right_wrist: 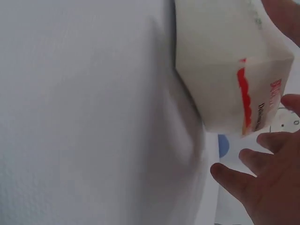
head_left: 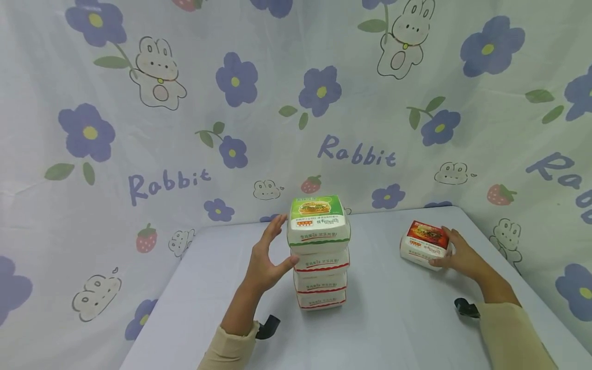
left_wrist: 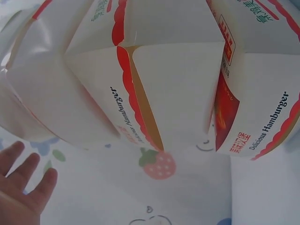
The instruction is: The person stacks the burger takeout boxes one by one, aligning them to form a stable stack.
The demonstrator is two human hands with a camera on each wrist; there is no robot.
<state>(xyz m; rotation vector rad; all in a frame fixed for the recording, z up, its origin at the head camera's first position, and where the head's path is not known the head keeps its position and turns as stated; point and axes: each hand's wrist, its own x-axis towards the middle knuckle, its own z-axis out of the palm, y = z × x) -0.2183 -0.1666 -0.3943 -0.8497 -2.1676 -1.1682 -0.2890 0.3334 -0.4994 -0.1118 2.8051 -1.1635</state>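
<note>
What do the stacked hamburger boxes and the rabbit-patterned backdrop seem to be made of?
The stacked boxes look like thin paperboard, smooth with a slight sheen: the left wrist view shows crisp folds and a tan strip along one edge. The backdrop is perhaps thin fabric, fairly matte, with soft wrinkles; plastic sheeting is also possible.

Head view: soft, diffuse light is falling fairly evenly across the cloth [head_left: 185, 31] and surface [head_left: 384, 329]; the source is sitting out of frame. Faint, soft-edged shadow is showing around the stack [head_left: 322, 280]. Patterns are staying readable.

Left wrist: near box faces [left_wrist: 178, 79] are looking grey and shaded; pale sheen is glinting at upper left. Wide-angle view is splaying the edges.

Right wrist: dimmer, blue-grey. Broad shadow is blurring beside the box [right_wrist: 220, 79]; its print is softening, fingers [right_wrist: 236, 183] are reading dark.
</note>
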